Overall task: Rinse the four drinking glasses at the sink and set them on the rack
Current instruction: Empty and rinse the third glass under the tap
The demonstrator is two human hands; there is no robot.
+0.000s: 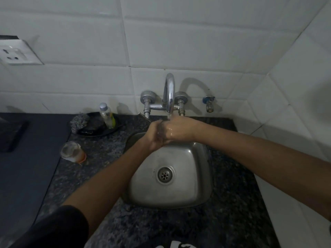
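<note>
Both my hands meet under the tap spout (169,92), above the back edge of the steel sink (180,158). My left hand (154,136) is closed around the fingers of my right hand (180,128), and both look wet. I see no glass between them. One clear drinking glass (72,152) with an orange base stands on the speckled stone counter to the left of the sink, apart from both hands. The sink bowl holds only its drain (165,175). No rack is in view.
A black dish (93,132) behind the glass holds a steel scrubber (78,122) and a small clear bottle (107,115). A dark mat (26,167) covers the counter at far left. Tiled walls close the back and right; a wall socket (16,52) sits upper left.
</note>
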